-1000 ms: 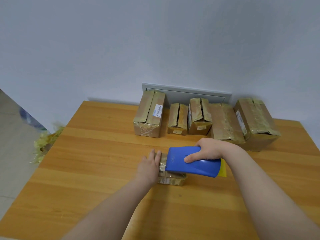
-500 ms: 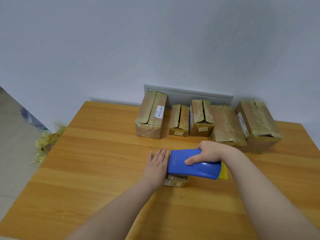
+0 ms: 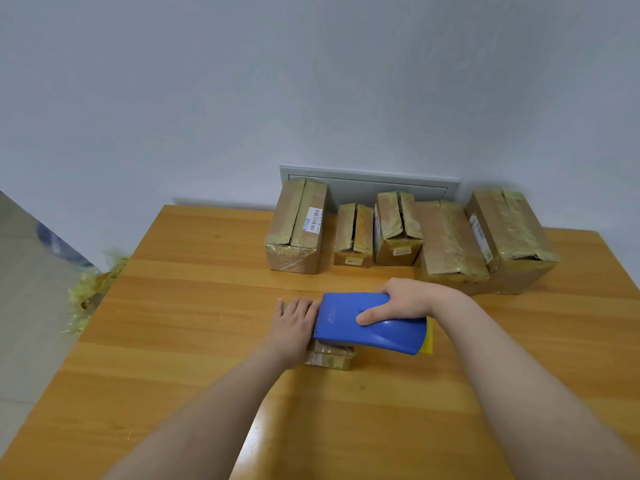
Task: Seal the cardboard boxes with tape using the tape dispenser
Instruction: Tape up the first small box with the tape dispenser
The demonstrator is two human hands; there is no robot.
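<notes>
The person's right hand (image 3: 403,301) is wrapped around the blue plastic tape dispenser (image 3: 369,323), thumb on its near side and fingers curled over the far edge, holding it flat across the top of a small, tape-wrapped cardboard box (image 3: 329,356) near the middle of the orange-toned wooden table (image 3: 207,341). The left hand (image 3: 294,323) lies flat, fingers together, pressing down on the box's left end, right against the dispenser's nose. The risk I see is the light little box skating or tipping if the dispenser is dragged harder than that hand pins it, wrinkling the strip; the fingertips also sit close to where the cutter probably is. The box looks squat, already glossy with yellowish tape, mostly hidden. Five larger boxes (image 3: 298,233) wait along the wall.
</notes>
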